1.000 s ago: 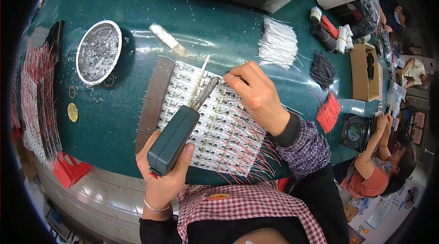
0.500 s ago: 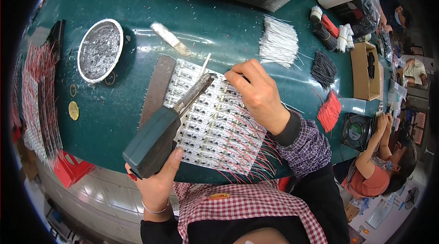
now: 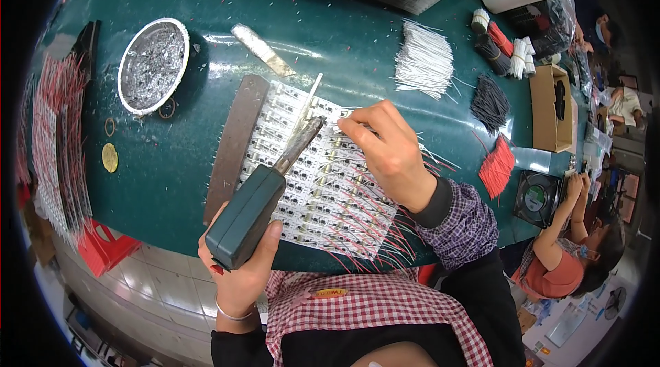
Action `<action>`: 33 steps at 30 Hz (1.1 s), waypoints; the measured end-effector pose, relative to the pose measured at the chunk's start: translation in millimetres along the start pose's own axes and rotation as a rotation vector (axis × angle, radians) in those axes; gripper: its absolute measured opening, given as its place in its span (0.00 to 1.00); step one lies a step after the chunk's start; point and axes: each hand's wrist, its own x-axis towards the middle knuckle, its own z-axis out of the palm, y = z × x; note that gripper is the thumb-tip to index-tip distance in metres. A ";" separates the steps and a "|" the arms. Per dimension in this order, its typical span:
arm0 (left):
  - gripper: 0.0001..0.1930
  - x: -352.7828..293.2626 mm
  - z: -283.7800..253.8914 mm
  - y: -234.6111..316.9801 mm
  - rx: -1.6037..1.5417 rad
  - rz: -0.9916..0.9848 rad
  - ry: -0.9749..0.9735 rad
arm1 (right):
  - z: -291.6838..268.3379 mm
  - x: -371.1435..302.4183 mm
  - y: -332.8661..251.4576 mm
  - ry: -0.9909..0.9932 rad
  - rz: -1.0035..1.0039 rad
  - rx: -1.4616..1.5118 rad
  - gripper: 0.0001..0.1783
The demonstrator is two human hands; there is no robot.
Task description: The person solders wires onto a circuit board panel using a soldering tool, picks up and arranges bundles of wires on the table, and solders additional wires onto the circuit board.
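My left hand (image 3: 240, 277) is wrapped round a dark green soldering gun (image 3: 247, 212). Its metal nozzle slants up to the right over a white panel of small circuit boards (image 3: 285, 185), with the tip near the upper right rows. A thin pale stick of solder (image 3: 313, 92) runs along the nozzle. Beside that tip, my right hand (image 3: 392, 150) pinches a thin wire at the panel's upper right edge; the fingers hide most of it. Red, black and white wires (image 3: 371, 222) stick out from the rows below. A brown metal bar (image 3: 237, 140) lies along the panel's left side.
A white bowl of solder scraps (image 3: 152, 64) stands at left. Bundles of white (image 3: 424, 61), black (image 3: 489, 102) and red wires (image 3: 496, 167) lie at right, near a cardboard box (image 3: 550, 109) and a fan (image 3: 536, 198). Wired panels (image 3: 62, 154) stand far left. A co-worker (image 3: 567, 257) sits at right.
The soldering gun has shifted a little right, and its body has turned slightly. My right hand has moved slightly down and right, still pinching. The whole view has shifted a little.
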 end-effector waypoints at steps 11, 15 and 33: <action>0.09 7.2 4.3 -1.7 0.086 0.175 -0.054 | 0.0 0.1 -0.2 -0.067 0.008 -0.063 0.17; 0.09 7.9 3.2 -0.7 0.145 0.230 -0.074 | 0.0 3.2 -2.6 -0.048 0.030 -0.027 0.21; 0.13 -8.7 -4.9 -7.1 0.014 0.087 0.054 | -2.2 -0.6 -7.1 -0.056 -0.021 -0.105 0.17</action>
